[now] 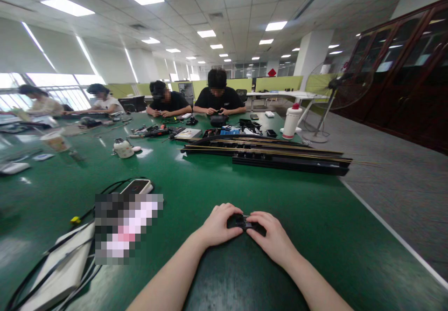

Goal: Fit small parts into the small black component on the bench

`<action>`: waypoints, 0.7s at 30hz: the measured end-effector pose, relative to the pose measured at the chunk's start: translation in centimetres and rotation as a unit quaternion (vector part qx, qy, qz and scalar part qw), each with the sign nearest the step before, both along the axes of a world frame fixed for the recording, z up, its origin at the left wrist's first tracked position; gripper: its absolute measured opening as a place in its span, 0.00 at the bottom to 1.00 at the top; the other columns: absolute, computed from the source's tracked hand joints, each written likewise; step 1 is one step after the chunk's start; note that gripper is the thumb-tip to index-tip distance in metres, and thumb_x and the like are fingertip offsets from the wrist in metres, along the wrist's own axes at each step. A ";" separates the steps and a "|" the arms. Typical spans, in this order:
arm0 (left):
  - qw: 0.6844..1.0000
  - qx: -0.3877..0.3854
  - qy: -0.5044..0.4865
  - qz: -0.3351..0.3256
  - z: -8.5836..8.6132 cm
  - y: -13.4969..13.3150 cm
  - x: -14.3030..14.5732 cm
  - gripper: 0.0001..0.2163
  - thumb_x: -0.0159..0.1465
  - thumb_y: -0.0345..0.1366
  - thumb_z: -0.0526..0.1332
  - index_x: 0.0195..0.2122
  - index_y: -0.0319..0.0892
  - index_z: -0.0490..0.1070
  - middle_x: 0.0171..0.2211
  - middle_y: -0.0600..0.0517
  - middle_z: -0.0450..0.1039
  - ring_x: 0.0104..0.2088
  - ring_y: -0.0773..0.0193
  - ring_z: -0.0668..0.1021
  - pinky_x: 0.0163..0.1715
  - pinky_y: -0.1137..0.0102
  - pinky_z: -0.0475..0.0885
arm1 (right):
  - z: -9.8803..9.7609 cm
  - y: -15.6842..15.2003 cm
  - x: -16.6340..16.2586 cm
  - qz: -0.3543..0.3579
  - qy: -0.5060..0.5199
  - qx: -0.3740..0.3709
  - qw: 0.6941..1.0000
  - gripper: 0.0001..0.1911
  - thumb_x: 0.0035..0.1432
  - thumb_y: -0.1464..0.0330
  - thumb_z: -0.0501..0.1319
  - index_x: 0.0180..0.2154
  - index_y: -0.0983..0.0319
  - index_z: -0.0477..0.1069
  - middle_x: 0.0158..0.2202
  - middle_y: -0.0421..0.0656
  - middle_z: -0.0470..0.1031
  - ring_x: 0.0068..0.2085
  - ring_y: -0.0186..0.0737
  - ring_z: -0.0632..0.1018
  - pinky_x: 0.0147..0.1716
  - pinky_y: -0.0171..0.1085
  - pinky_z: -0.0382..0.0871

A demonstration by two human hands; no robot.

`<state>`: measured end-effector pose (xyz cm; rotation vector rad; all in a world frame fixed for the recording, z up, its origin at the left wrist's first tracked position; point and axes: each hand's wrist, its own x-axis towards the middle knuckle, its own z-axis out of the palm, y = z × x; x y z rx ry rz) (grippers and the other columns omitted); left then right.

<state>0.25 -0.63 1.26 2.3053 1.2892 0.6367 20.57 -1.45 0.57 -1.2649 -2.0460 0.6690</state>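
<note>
A small dark part [241, 221] sits between the two hands just above or on the near side of the green desk [196, 187]; whether its underside touches the surface cannot be told. The left hand [221, 223] pinches its left end and the right hand [271, 232] its right end, the fingers [234, 231] of each drawn narrow, thumb on the near side and index on the far side, so that the piece is held from both ends and its middle shows in the gap. By its size against the hands it should be light, and its dark, slightly shiny look suggests hard plastic or coated metal, stiff rather than soft, though the material cannot be settled from here. A smooth finish could make it slip under a loose pinch, and any thin edges or tabs, too small to make out, might chip or bend if squeezed hard. The ends seem the best place to take hold, with light, even pressure straight across, leaving the middle free. The long black bars [290, 165] lie farther off on the desk, well apart from the hands, so there is ample room to turn it
</note>
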 end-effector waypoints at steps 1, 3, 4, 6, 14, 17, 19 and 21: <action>1.000 -0.001 0.001 -0.001 -0.1 0.0 0.0 0.17 0.55 0.36 0.66 0.46 0.46 0.68 0.43 0.52 0.72 0.46 0.57 0.71 0.47 0.64 0.63 | -0.1 0.1 0.0 -0.001 0.012 -0.001 1.000 0.10 0.51 0.66 0.62 0.38 0.56 0.76 0.44 0.45 0.76 0.48 0.47 0.74 0.51 0.48 0.64; 1.000 -0.003 0.003 0.000 -0.1 0.0 0.0 0.17 0.55 0.37 0.66 0.46 0.46 0.68 0.44 0.52 0.72 0.46 0.57 0.71 0.47 0.64 0.63 | -0.3 0.2 0.1 -0.005 0.045 -0.004 0.999 0.10 0.51 0.66 0.62 0.38 0.56 0.76 0.44 0.45 0.77 0.48 0.47 0.74 0.52 0.48 0.64; 1.000 -0.004 0.004 0.001 -0.2 0.1 0.0 0.17 0.55 0.37 0.66 0.47 0.47 0.68 0.44 0.52 0.71 0.46 0.57 0.71 0.47 0.64 0.63 | -0.3 0.3 0.2 -0.008 0.064 -0.007 0.998 0.10 0.51 0.66 0.62 0.37 0.56 0.76 0.44 0.45 0.77 0.48 0.47 0.74 0.52 0.47 0.64; 1.000 -0.006 0.002 0.002 -0.2 0.1 0.0 0.18 0.56 0.37 0.65 0.47 0.47 0.67 0.45 0.52 0.71 0.46 0.57 0.71 0.47 0.64 0.63 | -0.3 0.4 0.3 -0.019 0.101 -0.019 0.995 0.10 0.50 0.65 0.62 0.37 0.56 0.75 0.43 0.45 0.77 0.47 0.46 0.75 0.51 0.47 0.65; 1.000 -0.006 0.005 0.008 -0.2 0.0 0.0 0.18 0.55 0.38 0.66 0.47 0.47 0.68 0.44 0.52 0.71 0.46 0.56 0.71 0.47 0.63 0.63 | -0.4 0.6 0.5 -0.084 0.181 -0.089 0.976 0.12 0.49 0.63 0.63 0.37 0.58 0.74 0.40 0.44 0.78 0.44 0.47 0.76 0.49 0.46 0.67; 1.000 -0.007 0.009 0.009 -0.2 0.0 0.0 0.18 0.55 0.38 0.65 0.47 0.47 0.68 0.44 0.52 0.71 0.46 0.56 0.71 0.47 0.63 0.63 | -0.5 0.7 0.5 -0.089 0.212 -0.098 0.968 0.13 0.48 0.62 0.63 0.38 0.58 0.74 0.39 0.44 0.79 0.43 0.46 0.77 0.48 0.47 0.67; 1.000 -0.006 0.009 0.010 -0.2 0.0 0.0 0.18 0.56 0.38 0.65 0.48 0.47 0.68 0.44 0.52 0.71 0.46 0.56 0.71 0.47 0.64 0.63 | -0.5 0.8 0.6 -0.092 0.236 -0.099 0.962 0.14 0.47 0.62 0.64 0.37 0.59 0.74 0.38 0.44 0.79 0.42 0.46 0.77 0.48 0.46 0.68; 1.000 -0.007 0.009 0.010 -0.2 0.1 0.0 0.18 0.56 0.39 0.65 0.48 0.47 0.68 0.44 0.52 0.71 0.46 0.56 0.71 0.47 0.64 0.63 | -0.5 0.9 0.6 -0.094 0.256 -0.100 0.957 0.14 0.46 0.61 0.65 0.37 0.59 0.74 0.37 0.45 0.79 0.41 0.47 0.78 0.47 0.46 0.69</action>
